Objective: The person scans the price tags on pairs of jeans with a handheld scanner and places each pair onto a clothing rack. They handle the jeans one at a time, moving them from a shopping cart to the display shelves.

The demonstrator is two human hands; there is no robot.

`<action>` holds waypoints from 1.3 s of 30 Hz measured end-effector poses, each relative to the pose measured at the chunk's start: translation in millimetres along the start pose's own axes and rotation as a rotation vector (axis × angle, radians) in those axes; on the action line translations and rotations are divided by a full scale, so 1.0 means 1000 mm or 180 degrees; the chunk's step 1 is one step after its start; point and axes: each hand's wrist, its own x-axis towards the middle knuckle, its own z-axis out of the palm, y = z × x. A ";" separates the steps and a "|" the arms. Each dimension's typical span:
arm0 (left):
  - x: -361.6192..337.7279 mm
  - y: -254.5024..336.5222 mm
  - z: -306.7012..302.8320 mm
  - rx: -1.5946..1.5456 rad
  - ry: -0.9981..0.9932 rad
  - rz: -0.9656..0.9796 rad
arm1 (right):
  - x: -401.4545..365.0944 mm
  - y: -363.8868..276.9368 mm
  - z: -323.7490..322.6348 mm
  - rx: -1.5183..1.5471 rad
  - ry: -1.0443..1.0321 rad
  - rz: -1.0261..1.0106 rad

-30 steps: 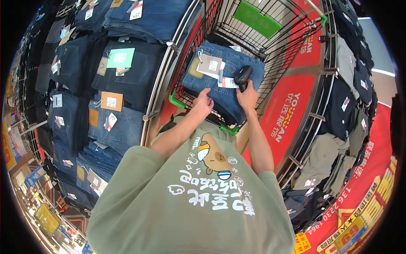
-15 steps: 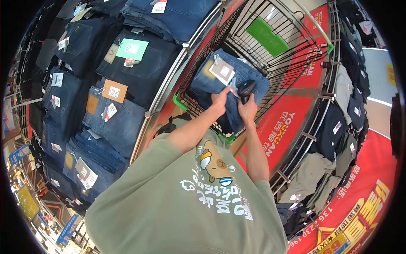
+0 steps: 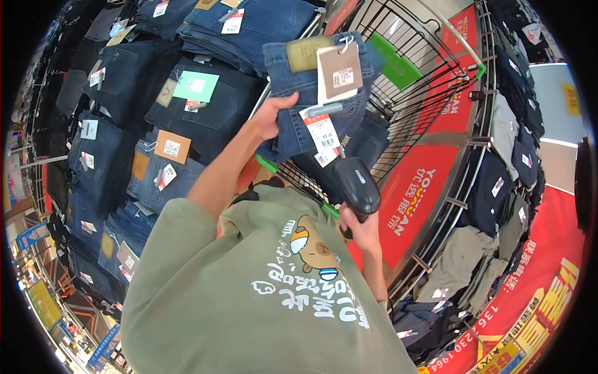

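A folded pair of dark blue jeans (image 3: pixel 296 84) is held up above the cart by my left hand (image 3: pixel 273 118), the thumb lying over its edge. From its waistband hangs a brown-and-white hang tag (image 3: pixel 339 75), and below that a red-and-white price tag (image 3: pixel 321 134). My right hand (image 3: pixel 362 229) grips the handle of a black barcode scanner (image 3: pixel 356 184). The scanner's head is close to the lower end of the price tag. More dark jeans (image 3: pixel 367 142) lie in the black wire shopping cart (image 3: pixel 430 93) beneath, partly covered by the held pair.
Stacks of folded jeans (image 3: pixel 205 93) with tags fill the rack on the left, edged by a metal rail. On the right, another rack holds dark and olive clothes (image 3: pixel 464 255). A red sign panel (image 3: pixel 411 187) runs along its base. A green panel (image 3: pixel 393 62) is on the cart.
My left hand has lifted the jeans out of the cart, up and toward the left. The scanner in my right hand has come down nearer my body, its head now facing the price tag.
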 end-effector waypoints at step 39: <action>-0.332 -0.101 0.012 0.0107 0.2768 0.2002 | 0.120 0.044 0.130 0.0101 -0.3233 -0.0428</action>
